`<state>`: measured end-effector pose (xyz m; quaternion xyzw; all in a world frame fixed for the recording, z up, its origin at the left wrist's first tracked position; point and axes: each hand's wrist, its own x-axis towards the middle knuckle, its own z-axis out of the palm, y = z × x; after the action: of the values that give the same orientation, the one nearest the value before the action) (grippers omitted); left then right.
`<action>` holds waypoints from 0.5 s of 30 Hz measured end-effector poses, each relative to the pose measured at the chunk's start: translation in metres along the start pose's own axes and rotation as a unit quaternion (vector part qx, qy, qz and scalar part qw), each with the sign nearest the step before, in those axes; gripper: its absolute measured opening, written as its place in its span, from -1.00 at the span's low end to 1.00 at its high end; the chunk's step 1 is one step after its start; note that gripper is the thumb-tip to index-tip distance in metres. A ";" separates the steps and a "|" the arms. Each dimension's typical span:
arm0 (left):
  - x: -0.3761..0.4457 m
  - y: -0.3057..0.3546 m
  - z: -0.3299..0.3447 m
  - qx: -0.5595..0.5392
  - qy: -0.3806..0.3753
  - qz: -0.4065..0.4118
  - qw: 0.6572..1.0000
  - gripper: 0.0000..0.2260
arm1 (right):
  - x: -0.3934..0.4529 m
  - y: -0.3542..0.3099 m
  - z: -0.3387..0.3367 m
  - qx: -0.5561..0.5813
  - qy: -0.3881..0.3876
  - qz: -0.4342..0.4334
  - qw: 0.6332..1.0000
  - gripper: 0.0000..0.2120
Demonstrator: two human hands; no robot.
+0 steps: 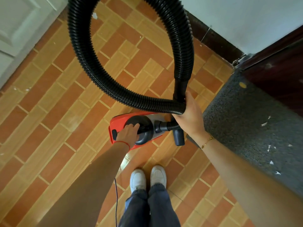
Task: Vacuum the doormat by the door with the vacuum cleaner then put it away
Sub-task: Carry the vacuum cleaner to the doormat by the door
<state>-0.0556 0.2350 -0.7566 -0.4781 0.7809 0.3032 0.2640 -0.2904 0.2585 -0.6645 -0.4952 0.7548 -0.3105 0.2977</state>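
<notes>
A red vacuum cleaner with a black top sits on the tiled floor just ahead of my feet. My left hand is wrapped around its black carry handle. The black ribbed hose rises in a big loop toward the camera. My right hand grips both ends of that loop together, beside the hose cuff. A dark nozzle lies by the vacuum's front end. The grey speckled doormat lies at the right, with several small white scraps on it.
A dark wooden door and threshold stand at the upper right behind the mat. A white panelled door fills the upper left. A thin power cord trails past my white shoes. Orange brick-pattern tiles cover the floor.
</notes>
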 end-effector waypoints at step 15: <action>-0.012 -0.003 0.033 -0.082 0.135 -0.054 0.986 -0.59 | 0.009 -0.001 0.010 0.077 -0.057 0.047 0.994 -0.31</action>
<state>-0.0438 0.2648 -0.7708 -0.5766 0.7547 0.2841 0.1318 -0.2850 0.2480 -0.6713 -0.4516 0.7330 -0.3248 0.3915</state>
